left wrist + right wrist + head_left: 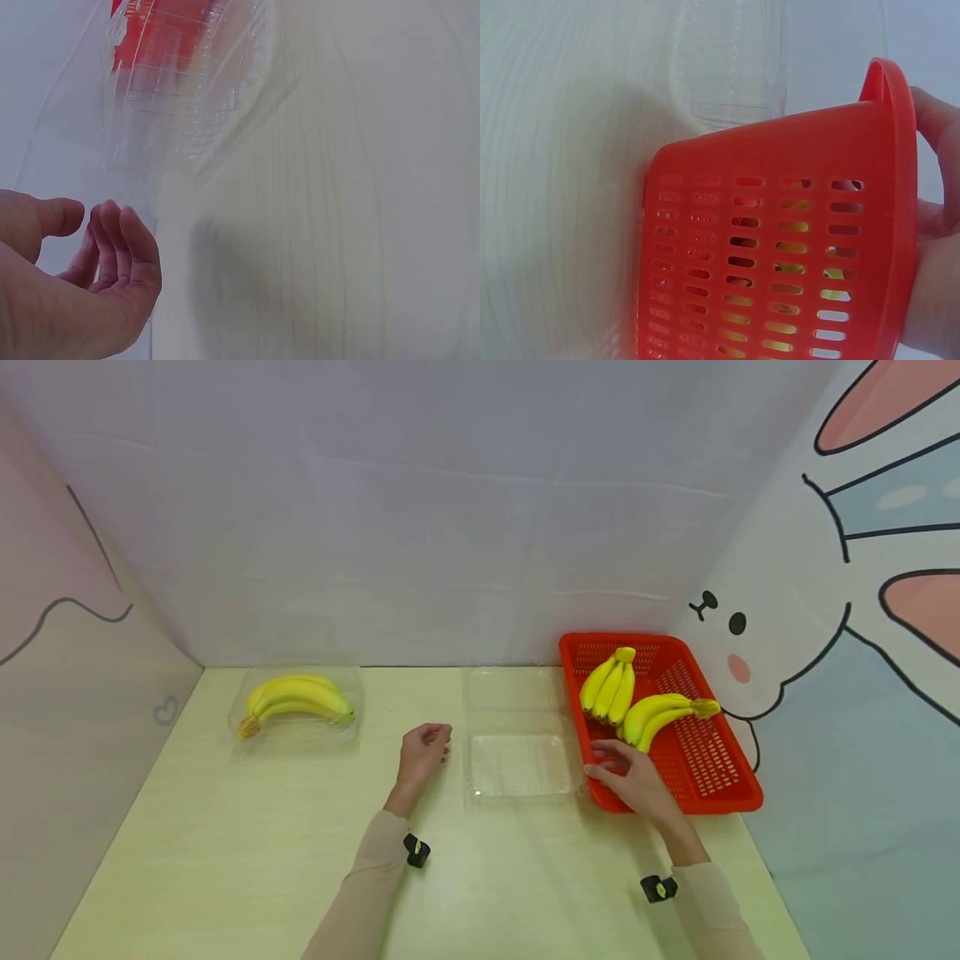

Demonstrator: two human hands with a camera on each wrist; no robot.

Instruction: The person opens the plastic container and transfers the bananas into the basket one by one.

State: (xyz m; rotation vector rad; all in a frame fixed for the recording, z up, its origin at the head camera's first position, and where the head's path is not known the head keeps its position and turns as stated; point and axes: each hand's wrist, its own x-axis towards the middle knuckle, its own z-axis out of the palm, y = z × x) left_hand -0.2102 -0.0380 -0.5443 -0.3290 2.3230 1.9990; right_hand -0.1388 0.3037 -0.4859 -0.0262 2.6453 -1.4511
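My left hand (423, 756) hovers over the table left of a transparent hinged plastic box (517, 768), its fingers loosely bent and holding nothing. In the left wrist view a gap shows between the thumb and fingers of that hand (112, 277). My right hand (630, 781) is over the front left part of a red basket (720, 797), thumb and fingers apart near the left rim. Just beyond its fingers lie two yellow banana bunches: one upright-looking bunch (609, 687) and one on its side (660, 717). The basket wall (780, 142) hides part of the right hand (945, 172) in the right wrist view.
At the back left, another transparent box (348, 681) holds a banana bunch (300, 697). A pale cloth wall (375, 527) stands behind the table (300, 827). A rabbit-printed cloth (787, 610) is at the right, beside the basket.
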